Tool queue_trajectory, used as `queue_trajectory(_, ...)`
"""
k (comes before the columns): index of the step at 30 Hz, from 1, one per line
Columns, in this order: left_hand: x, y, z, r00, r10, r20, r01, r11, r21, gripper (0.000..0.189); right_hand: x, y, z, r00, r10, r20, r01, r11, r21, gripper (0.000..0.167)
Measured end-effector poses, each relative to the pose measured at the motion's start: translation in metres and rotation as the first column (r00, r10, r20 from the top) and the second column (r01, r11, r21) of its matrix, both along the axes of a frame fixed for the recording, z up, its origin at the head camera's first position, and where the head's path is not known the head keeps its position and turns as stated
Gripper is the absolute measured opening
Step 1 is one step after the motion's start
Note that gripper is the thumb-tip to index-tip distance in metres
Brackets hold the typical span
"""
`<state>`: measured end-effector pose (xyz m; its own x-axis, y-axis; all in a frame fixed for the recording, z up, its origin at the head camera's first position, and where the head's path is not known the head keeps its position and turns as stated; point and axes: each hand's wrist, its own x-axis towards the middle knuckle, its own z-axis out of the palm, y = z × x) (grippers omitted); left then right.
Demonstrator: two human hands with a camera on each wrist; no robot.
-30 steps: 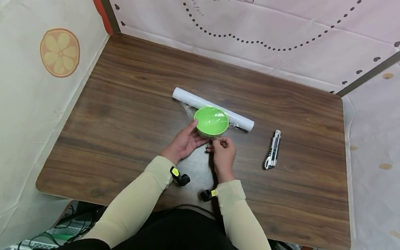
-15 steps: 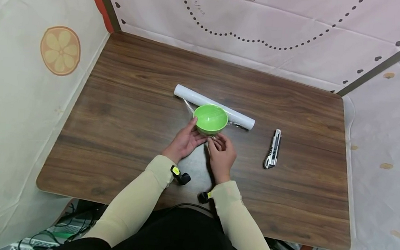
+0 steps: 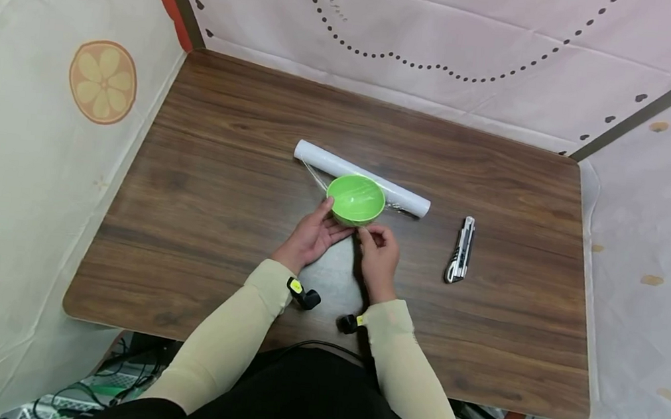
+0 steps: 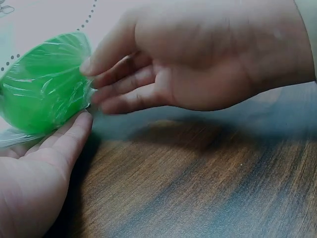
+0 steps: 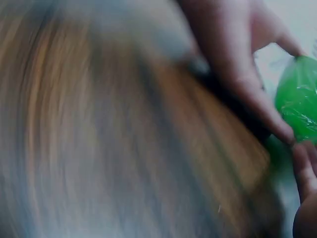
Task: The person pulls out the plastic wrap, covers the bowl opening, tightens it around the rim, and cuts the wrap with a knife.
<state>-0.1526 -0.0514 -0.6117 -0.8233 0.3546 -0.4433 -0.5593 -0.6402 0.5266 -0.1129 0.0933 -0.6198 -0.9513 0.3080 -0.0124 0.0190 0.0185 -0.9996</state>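
Note:
A green bowl (image 3: pixel 355 200) with clear plastic wrap (image 4: pixel 49 79) stretched over its mouth is tilted toward me. My left hand (image 3: pixel 312 237) holds it from the near left, thumb at the rim and fingers spread beneath the side. At the near edge, my right hand (image 3: pixel 380 257) pinches the gathered wrap between thumb and forefinger; the left wrist view shows its other fingers (image 4: pixel 131 99) loosely bent beside the bowl. Behind the bowl lies a white roll (image 3: pixel 322 160), and a strip of wrap runs from its left end to the bowl.
A utility knife (image 3: pixel 460 250) lies on the brown wooden table (image 3: pixel 226 160), right of the hands. Printed cloth walls (image 3: pixel 464 41) enclose the back and both sides. A black cable (image 3: pixel 324 343) crosses the table's front edge.
My right hand has shifted slightly in to the near side of the bowl, its fingertips now up against it. The bowl and left hand have hardly moved; the strip at left is pulled tauter.

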Motion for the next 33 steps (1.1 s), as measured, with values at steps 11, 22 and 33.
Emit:
queue_trajectory(11,0.001,0.002,-0.002,0.999,-0.026,-0.041,0.024,0.999,-0.04,0.054,-0.006,0.0,0.015,0.961,0.049,0.273,0.152,0.731,-0.665,0.019)
queue_trajectory(22,0.001,0.002,-0.002,0.998,-0.018,-0.055,0.016,0.999,-0.033,0.056,-0.004,0.002,0.019,0.937,0.137,0.321,0.128,0.72,-0.682,0.012)
queue_trajectory(33,0.0,0.002,-0.002,0.999,-0.011,-0.041,0.011,1.0,-0.013,0.057,-0.001,0.001,0.017,0.953,0.133,0.271,0.141,0.598,-0.789,0.018)
